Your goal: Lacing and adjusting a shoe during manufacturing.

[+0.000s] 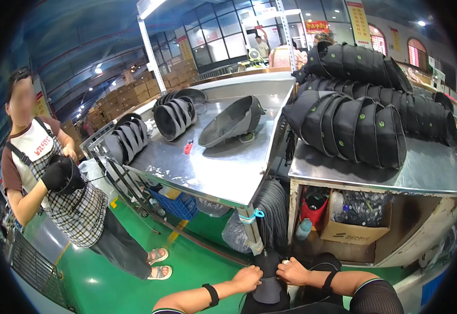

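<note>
Low in the view, a dark grey and black fabric piece (268, 290) hangs between my hands, over my lap. My left hand (248, 278) is closed on its left edge, fingers curled in. On the opposite side, my right hand (292, 271) pinches near the right edge; its fingertips are partly hidden. Black bands circle both my wrists. A grey curved fabric shell (233, 124) lies alone on the metal table (213, 175) ahead, and nested stacks of similar shells (174, 118) stand to its left.
Piled black fabric shells (349, 128) cover the metal-topped bench at right. Under it sit a cardboard box (355, 230) and a red container (312, 206). A blue crate (173, 203) is beneath the table. At left, a person (56, 152) stands holding a black item.
</note>
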Motion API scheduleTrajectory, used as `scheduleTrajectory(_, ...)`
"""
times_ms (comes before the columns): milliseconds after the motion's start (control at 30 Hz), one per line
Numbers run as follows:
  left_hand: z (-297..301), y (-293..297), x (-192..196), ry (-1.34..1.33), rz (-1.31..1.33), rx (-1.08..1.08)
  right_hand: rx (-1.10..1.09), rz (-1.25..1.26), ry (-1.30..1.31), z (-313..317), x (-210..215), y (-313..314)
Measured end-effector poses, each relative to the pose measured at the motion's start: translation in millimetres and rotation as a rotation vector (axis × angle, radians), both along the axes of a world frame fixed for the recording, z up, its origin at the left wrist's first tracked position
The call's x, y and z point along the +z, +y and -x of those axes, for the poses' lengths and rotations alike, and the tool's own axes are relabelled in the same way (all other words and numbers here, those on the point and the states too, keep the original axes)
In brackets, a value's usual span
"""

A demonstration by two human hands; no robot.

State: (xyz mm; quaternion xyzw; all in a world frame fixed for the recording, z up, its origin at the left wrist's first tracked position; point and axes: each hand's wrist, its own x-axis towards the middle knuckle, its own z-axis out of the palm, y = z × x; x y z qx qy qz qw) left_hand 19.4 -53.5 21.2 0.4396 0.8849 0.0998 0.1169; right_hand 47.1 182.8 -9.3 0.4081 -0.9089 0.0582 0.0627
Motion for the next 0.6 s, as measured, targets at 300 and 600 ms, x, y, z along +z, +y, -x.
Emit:
scheduleTrajectory(300,18,20,-29,-0.155,-0.094,0.072,-0.175,-0.233,-0.885,64,-44,-13)
scheduleTrajectory(600,2,40,-42,0.048,-0.084,0.286,-0.422,-0.193,-1.014,62,-50,5)
